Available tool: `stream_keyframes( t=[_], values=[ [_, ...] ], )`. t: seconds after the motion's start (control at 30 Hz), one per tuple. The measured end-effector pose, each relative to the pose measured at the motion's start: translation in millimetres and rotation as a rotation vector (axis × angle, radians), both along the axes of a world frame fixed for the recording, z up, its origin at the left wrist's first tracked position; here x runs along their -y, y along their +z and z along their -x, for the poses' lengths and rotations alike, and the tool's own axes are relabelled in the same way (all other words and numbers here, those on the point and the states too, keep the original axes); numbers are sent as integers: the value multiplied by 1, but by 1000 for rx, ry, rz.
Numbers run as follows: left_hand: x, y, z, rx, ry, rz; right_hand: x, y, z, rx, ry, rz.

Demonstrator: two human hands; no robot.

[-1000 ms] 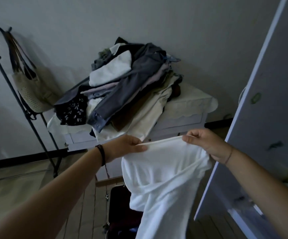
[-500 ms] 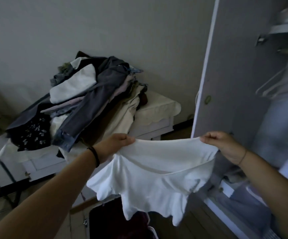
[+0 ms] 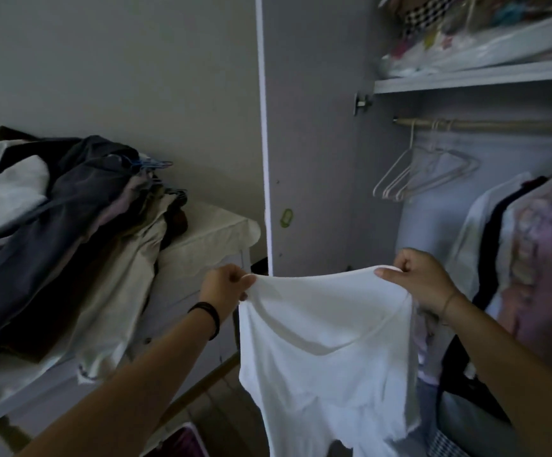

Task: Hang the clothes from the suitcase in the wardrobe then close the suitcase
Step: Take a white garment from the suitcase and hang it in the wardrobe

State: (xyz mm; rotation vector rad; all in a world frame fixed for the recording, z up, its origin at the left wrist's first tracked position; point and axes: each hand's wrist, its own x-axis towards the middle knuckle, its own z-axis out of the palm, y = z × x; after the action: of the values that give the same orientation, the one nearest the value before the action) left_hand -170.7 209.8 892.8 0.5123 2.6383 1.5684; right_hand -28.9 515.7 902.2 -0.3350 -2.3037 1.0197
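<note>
A white garment [image 3: 327, 351] hangs stretched between my hands in front of the open wardrobe. My left hand [image 3: 223, 286] pinches its top left corner, and my right hand [image 3: 416, 278] grips the top right corner. Inside the wardrobe a wooden rail [image 3: 486, 124] carries several empty white hangers [image 3: 423, 174] at its left end. Hung clothes [image 3: 532, 258] fill the rail's right side. A corner of the suitcase [image 3: 182, 440] shows at the bottom edge, mostly hidden.
The open wardrobe door [image 3: 311, 133] stands edge-on just behind the garment. A white table [image 3: 208, 239] at left bears a tall heap of clothes [image 3: 70, 219] with some hangers in it. A shelf [image 3: 479, 74] above the rail holds bags.
My view has swung right from the clothes heap to the wardrobe interior. Both hands carried the white garment rightward and slightly up, keeping their grip on its top edge.
</note>
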Motion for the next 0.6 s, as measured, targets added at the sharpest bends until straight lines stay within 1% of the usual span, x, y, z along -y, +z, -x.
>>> stream_keyframes(
  t=[0.07,0.13,0.2,0.27,0.33,0.4,0.47,0.6],
  values=[
    [-42,-3,7,61,-29,-61,-38,0,3,-15,-55,-41],
    [-84,-5,15,155,-72,-156,-77,-1,6,-32,-73,-10],
    [-125,-7,21,243,-116,-241,-115,-5,8,-20,-67,96],
    [-164,-9,26,286,-142,-295,-144,-7,8,-36,-17,307],
    [-200,-7,28,325,-171,-358,-168,-10,10,-72,23,481],
    [-232,-2,30,396,-216,-439,-189,-12,14,-127,17,592],
    [-262,6,33,457,-265,-493,-206,-10,19,-165,0,659],
    [-318,31,50,511,-371,-574,-240,-6,35,-206,-43,668]
  ],
)
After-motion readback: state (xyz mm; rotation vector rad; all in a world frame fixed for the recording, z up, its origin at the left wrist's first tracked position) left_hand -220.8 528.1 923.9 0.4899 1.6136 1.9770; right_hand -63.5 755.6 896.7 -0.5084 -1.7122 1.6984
